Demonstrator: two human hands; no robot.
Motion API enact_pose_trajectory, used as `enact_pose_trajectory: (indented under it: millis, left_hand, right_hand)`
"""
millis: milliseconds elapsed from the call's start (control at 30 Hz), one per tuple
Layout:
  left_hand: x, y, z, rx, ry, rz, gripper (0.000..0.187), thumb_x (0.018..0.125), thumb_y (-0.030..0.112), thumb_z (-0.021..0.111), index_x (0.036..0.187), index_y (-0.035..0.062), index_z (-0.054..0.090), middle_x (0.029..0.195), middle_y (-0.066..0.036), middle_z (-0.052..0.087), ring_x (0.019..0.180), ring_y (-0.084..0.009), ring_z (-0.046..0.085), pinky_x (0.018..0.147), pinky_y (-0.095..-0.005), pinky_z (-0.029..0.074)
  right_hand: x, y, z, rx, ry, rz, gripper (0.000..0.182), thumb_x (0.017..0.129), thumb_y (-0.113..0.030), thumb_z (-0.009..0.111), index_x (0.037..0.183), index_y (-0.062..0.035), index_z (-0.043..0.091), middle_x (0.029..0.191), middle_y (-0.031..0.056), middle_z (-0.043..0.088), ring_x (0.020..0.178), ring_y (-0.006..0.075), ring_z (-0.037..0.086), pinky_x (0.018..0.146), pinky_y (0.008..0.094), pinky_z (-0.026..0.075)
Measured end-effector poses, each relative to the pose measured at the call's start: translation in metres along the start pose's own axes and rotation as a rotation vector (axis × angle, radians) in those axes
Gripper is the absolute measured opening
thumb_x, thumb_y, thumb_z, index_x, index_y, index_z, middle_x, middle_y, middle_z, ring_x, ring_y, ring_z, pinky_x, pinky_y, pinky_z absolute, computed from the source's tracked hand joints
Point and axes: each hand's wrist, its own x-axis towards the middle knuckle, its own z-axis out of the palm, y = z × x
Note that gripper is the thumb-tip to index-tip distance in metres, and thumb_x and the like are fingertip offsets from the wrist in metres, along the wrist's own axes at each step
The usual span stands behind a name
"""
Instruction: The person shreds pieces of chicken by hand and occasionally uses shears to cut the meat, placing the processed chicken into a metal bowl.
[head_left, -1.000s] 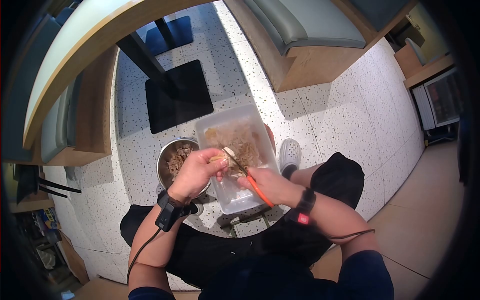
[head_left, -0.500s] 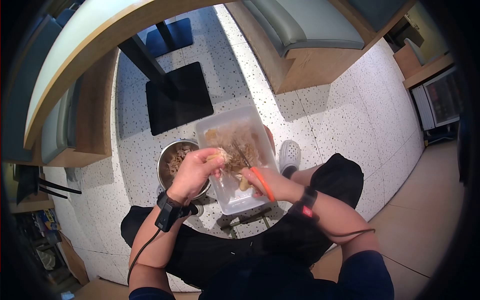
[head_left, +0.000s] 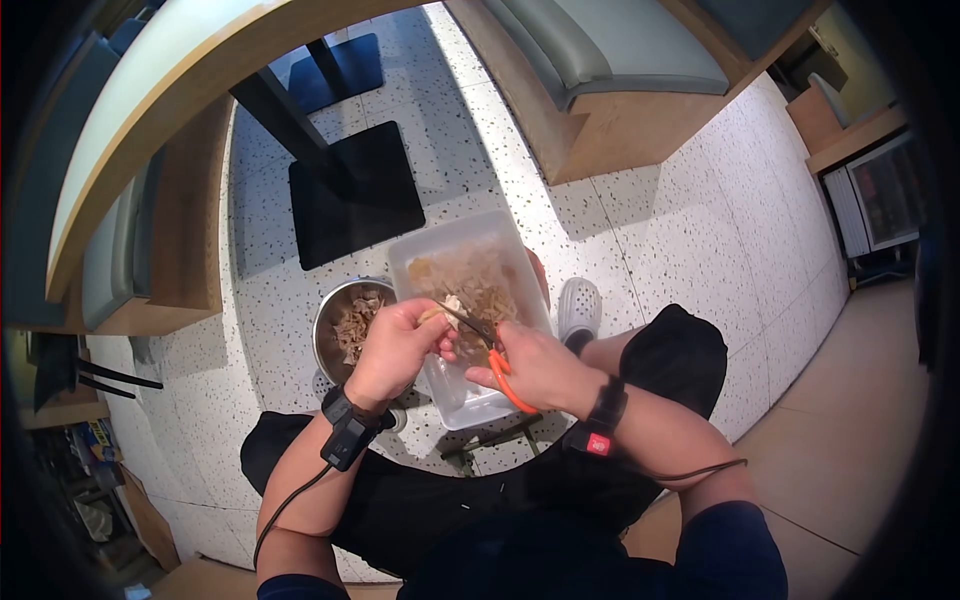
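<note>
My left hand (head_left: 392,345) is closed in a pinch on a small pale, ragged food piece (head_left: 453,304), whose exact kind I cannot tell. In my right hand (head_left: 540,368) is a pair of scissors (head_left: 498,362) with orange handles, its dark blades meeting the pale piece at my left fingertips. Both hands are over a white plastic tub (head_left: 406,246), which holds shredded light-brown pieces (head_left: 480,278) and some cloudy liquid. Left of the tub, partly behind my left wrist, stands a round metal bowl (head_left: 322,338) with brown pieces (head_left: 358,322) inside.
Beyond the tub, a black table base (head_left: 360,195) rests on the speckled floor (head_left: 680,240). A curved tabletop (head_left: 130,120) crosses the upper left. Booth seats (head_left: 640,60) flank the floor. A grey clog (head_left: 580,308) is right of the tub, near my knee.
My right hand has turned and swung the scissors left, bringing the blades from over the tub to the pale piece. My left hand stays nearly in place.
</note>
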Motion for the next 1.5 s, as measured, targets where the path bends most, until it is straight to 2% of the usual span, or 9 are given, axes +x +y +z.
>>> enact_pose_trajectory:
  millis: [133, 467, 533, 867, 933, 1067, 1133, 1433, 1500]
  left_hand:
    - [0.001, -0.003, 0.002, 0.181, 0.065, 0.130, 0.015, 0.101, 0.004, 0.059, 0.102, -0.0064, 0.069, 0.079, -0.005, 0.068, 0.068, -0.0114, 0.064, 0.065, -0.0257, 0.054]
    - [-0.005, -0.005, 0.009, 0.601, 0.222, 0.366, 0.012, 0.096, 0.007, 0.066, 0.100, -0.0036, 0.072, 0.073, -0.010, 0.072, 0.064, -0.0129, 0.070, 0.059, -0.0284, 0.054]
    - [-0.006, -0.003, 0.011, 0.555, 0.214, 0.350, 0.013, 0.097, 0.007, 0.066, 0.100, -0.0039, 0.072, 0.073, -0.010, 0.072, 0.065, -0.0127, 0.070, 0.059, -0.0281, 0.054]
    - [-0.007, 0.001, 0.008, 0.348, 0.176, 0.243, 0.016, 0.100, 0.010, 0.065, 0.097, -0.0050, 0.071, 0.078, -0.005, 0.069, 0.063, -0.0104, 0.066, 0.058, -0.0252, 0.055]
    - [-0.006, 0.001, 0.008, 0.312, 0.190, 0.239, 0.017, 0.100, 0.011, 0.065, 0.097, -0.0053, 0.070, 0.076, -0.005, 0.068, 0.062, -0.0103, 0.065, 0.057, -0.0254, 0.055]
    - [-0.006, 0.003, 0.007, 0.266, 0.241, 0.157, 0.023, 0.100, 0.014, 0.066, 0.096, -0.0079, 0.069, 0.072, -0.006, 0.066, 0.057, -0.0103, 0.062, 0.055, -0.0267, 0.056]
    - [-0.005, 0.005, 0.007, 0.240, 0.275, 0.128, 0.024, 0.100, 0.014, 0.065, 0.094, -0.0092, 0.068, 0.071, -0.007, 0.066, 0.056, -0.0110, 0.063, 0.054, -0.0271, 0.055]
    - [0.001, -0.006, 0.012, 0.341, 0.287, 0.150, 0.027, 0.098, 0.015, 0.064, 0.088, -0.0092, 0.067, 0.068, -0.011, 0.069, 0.059, -0.0166, 0.070, 0.055, -0.0299, 0.054]
    - [0.000, -0.006, 0.015, 0.383, 0.264, 0.176, 0.027, 0.097, 0.016, 0.064, 0.087, -0.0084, 0.068, 0.068, -0.012, 0.070, 0.060, -0.0171, 0.071, 0.056, -0.0304, 0.054]
  right_hand:
    - [0.000, 0.001, -0.005, 0.073, -0.137, 0.049, 0.073, 0.091, -0.064, 0.065, 0.098, 0.0081, 0.056, 0.097, 0.0309, 0.067, 0.095, 0.0455, 0.068, 0.084, 0.0492, 0.054]
    - [0.000, 0.004, 0.002, 0.023, -0.069, -0.004, 0.074, 0.094, -0.066, 0.059, 0.098, 0.0086, 0.056, 0.093, 0.0311, 0.067, 0.093, 0.0462, 0.068, 0.083, 0.0499, 0.054]
    - [0.000, 0.006, 0.004, 0.080, -0.046, 0.037, 0.055, 0.097, -0.050, 0.064, 0.101, 0.0052, 0.057, 0.085, 0.0275, 0.066, 0.084, 0.0470, 0.067, 0.074, 0.0509, 0.052]
    - [0.004, 0.009, -0.001, 0.042, -0.043, -0.050, 0.054, 0.102, -0.047, 0.058, 0.081, 0.0022, 0.064, 0.067, 0.0203, 0.064, 0.065, 0.0398, 0.064, 0.064, 0.0457, 0.052]
    - [0.004, 0.000, -0.006, 0.458, -0.121, 0.249, 0.055, 0.104, -0.047, 0.055, 0.079, 0.0017, 0.064, 0.072, 0.0207, 0.066, 0.065, 0.0354, 0.065, 0.067, 0.0434, 0.052]
    - [0.012, 0.018, 0.003, 0.400, -0.136, 0.166, 0.056, 0.104, -0.050, 0.054, 0.087, 0.0031, 0.063, 0.078, 0.0230, 0.067, 0.075, 0.0365, 0.068, 0.073, 0.0440, 0.053]
    - [0.009, 0.017, 0.010, 0.151, -0.096, 0.140, 0.074, 0.099, -0.064, 0.051, 0.103, 0.0090, 0.061, 0.097, 0.0293, 0.068, 0.098, 0.0434, 0.069, 0.086, 0.0478, 0.053]
    - [0.004, 0.001, 0.008, 0.049, -0.198, 0.133, 0.080, 0.097, -0.069, 0.050, 0.100, 0.0109, 0.057, 0.097, 0.0341, 0.066, 0.099, 0.0469, 0.067, 0.087, 0.0501, 0.052]
    - [0.004, 0.005, 0.011, 0.073, -0.173, 0.139, 0.074, 0.099, -0.065, 0.050, 0.099, 0.0080, 0.057, 0.095, 0.0309, 0.067, 0.095, 0.0457, 0.067, 0.086, 0.0496, 0.051]
